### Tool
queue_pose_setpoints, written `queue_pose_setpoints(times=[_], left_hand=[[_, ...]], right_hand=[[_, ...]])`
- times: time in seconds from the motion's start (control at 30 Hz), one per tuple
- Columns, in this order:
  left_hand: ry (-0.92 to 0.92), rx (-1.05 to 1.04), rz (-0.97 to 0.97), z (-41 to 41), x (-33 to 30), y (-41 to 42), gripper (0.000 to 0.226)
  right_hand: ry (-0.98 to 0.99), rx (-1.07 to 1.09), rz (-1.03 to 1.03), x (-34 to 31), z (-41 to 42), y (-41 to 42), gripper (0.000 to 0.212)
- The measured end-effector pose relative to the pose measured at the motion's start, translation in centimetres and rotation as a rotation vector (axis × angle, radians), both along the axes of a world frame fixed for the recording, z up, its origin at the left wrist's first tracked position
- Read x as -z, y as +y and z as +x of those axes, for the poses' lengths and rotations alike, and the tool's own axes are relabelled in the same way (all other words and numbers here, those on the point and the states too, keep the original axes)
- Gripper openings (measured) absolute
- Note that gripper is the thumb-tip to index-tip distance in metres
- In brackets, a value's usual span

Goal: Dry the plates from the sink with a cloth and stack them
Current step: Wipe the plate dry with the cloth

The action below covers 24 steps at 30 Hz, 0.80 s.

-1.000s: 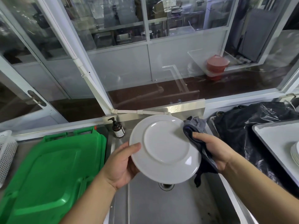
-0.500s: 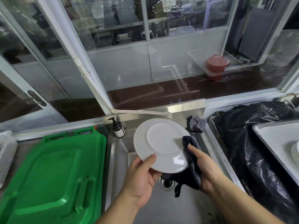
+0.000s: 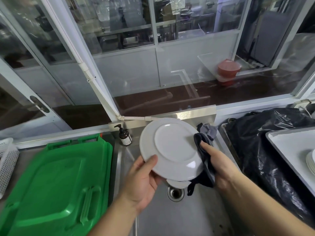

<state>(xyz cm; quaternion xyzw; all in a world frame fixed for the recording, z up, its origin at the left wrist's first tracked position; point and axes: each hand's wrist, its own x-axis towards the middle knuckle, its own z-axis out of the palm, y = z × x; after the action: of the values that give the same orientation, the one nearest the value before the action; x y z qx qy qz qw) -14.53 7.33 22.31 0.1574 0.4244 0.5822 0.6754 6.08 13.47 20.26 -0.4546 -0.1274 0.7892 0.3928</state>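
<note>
Plate [image 3: 172, 148] between left hand [image 3: 143, 182], clothed right hand [image 3: 219, 166]

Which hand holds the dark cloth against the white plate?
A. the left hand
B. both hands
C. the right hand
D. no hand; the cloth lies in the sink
C: the right hand grips the dark cloth at the plate edge; the left hand holds only the plate.

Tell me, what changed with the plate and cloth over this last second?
The left hand shifted its hold from the white plate's left edge to its lower edge. The right hand slid the dark cloth down along the right rim, then back up a little. Both grips held throughout; the green lid and soap bottle stayed put.
</note>
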Motion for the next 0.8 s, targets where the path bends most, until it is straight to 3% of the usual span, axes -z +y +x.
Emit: queue_pose_setpoints(times=[0.2,0.3,0.43,0.57,0.7,0.8], left_hand=[[0.056,-0.144,0.046,4.3,1.4,-0.9,0.038],[0.076,-0.089,-0.009,2.5,1.5,-0.9,0.022],[0.064,0.051,-0.017,-0.6,1.1,-0.1,0.024],[0.085,0.083,0.009,-0.4,0.6,0.2,0.031],[0.182,0.033,0.052,2.2,1.4,-0.3,0.028],[0.304,-0.001,0.079,3.7,2.1,-0.5,0.025]], right_hand=[[0.102,0.049,-0.057,1.5,-2.2,-1.9,0.061],[0.066,0.007,-0.064,1.5,-0.9,-1.3,0.056],[0.001,-0.062,-0.039,0.3,1.0,-0.2,0.049],[-0.109,-0.021,-0.029,-0.4,0.6,0.4,0.048],[-0.420,0.206,0.030,0.0,-1.8,-0.5,0.040],[-0.566,0.252,0.135,0.7,-3.9,-1.9,0.035]])
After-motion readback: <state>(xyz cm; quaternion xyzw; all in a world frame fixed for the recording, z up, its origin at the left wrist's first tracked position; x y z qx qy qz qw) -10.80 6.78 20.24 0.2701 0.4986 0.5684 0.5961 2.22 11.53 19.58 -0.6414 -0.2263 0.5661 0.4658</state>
